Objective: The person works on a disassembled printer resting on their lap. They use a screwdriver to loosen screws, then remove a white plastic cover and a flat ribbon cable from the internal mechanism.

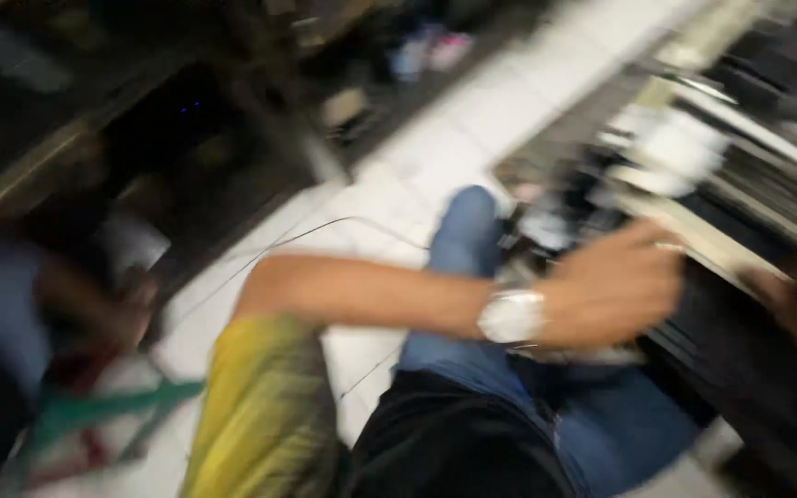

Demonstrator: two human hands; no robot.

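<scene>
Blurrily, one left hand [615,281], one wristwatch [512,316], perhaps two hands.

Pic's super blurry tbh. Long pale flat strip [703,235], cream-ish, lies slanted on top of a dark ribbed slab [767,323] at the right, running from upper left down to lower right. Slab's black w/ lengthwise ridges, tilted the same way. Can't tell what either actually is.

By my left hand [615,286]: my silver-white watch [512,316], blue jeans [458,249], a yellow-green sleeve [255,406], white floor tiles [435,157].
</scene>
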